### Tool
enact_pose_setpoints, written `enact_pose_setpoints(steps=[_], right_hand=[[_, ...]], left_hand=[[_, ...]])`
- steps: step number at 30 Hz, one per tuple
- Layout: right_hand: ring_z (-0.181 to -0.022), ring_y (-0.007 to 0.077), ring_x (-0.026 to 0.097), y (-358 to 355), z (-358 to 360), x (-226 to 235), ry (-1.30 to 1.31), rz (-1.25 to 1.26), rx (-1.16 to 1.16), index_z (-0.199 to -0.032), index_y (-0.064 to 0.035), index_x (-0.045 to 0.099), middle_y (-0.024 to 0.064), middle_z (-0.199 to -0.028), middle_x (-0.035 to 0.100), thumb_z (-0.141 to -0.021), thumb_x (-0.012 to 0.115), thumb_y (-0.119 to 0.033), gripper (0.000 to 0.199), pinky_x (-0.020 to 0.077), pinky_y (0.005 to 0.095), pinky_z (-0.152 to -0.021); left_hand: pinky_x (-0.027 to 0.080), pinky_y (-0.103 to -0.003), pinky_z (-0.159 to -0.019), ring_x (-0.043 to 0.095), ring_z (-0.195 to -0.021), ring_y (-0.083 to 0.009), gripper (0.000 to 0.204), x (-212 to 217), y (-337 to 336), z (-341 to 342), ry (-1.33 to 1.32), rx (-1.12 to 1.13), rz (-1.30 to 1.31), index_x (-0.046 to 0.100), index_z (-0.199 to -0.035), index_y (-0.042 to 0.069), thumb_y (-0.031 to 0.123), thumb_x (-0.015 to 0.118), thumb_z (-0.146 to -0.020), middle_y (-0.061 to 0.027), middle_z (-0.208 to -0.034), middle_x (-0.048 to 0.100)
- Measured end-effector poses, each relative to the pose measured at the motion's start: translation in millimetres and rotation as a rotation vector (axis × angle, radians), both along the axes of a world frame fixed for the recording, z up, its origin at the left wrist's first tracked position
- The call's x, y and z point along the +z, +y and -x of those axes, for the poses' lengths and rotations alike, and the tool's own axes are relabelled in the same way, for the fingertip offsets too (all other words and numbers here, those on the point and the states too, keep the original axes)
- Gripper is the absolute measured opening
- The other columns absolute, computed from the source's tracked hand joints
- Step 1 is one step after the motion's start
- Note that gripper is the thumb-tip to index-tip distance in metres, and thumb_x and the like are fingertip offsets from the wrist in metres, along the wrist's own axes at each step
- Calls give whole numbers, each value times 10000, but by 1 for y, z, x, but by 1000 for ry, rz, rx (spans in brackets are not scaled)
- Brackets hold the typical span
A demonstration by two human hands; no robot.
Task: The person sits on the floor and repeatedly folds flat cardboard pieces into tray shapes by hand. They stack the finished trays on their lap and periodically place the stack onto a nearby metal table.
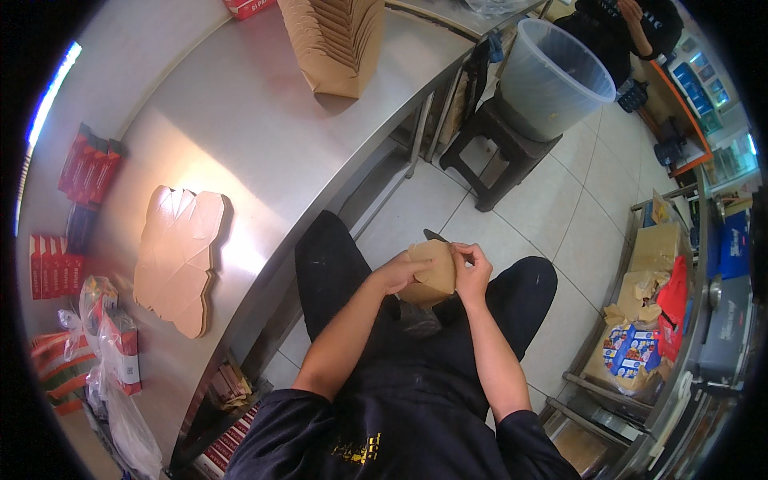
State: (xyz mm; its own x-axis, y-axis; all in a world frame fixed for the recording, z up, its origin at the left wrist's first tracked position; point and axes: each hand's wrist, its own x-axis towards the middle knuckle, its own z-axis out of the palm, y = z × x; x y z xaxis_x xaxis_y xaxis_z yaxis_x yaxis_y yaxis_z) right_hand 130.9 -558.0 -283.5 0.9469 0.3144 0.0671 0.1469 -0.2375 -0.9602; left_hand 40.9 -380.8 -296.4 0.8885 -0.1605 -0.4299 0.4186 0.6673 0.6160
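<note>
Folding step: both hands on one brown cardboard takeaway box [430,274] over the lap, just off the steel counter [264,136] edge. Left hand [396,272] wraps its side, fingers curled shut; right hand [472,268] pinches the top flap. Next move likely needs that flap tucked and locked. Flat box blanks [178,258] lie on the counter, the stack of folded boxes [334,40] at its far end, a grey bucket [552,76] on a stool beyond.
</note>
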Motion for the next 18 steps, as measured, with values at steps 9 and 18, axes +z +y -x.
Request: enact_pose_setpoints(steps=[9, 18], right_hand=[[-978, 194, 744, 3, -2, 7, -5, 18, 201, -950, 40, 692, 174, -1092, 785, -911, 800, -90, 173, 561, 321, -908], [-999, 201, 746, 7, 5, 9, -9, 84, 172, -1005, 11, 658, 169, -1037, 782, -912, 820, -116, 226, 569, 345, -914]], left_hand=[[570, -359, -918, 692, -1078, -199, 442, -14, 2, -1, 44, 140, -285, 621, -1307, -25, 145, 793, -937, -101, -1196, 704], [571, -343, -876, 710, -1019, -190, 427, -4, 2, -2, 6, 111, -279, 638, -1274, -42, 182, 794, -946, -104, -1167, 717]])
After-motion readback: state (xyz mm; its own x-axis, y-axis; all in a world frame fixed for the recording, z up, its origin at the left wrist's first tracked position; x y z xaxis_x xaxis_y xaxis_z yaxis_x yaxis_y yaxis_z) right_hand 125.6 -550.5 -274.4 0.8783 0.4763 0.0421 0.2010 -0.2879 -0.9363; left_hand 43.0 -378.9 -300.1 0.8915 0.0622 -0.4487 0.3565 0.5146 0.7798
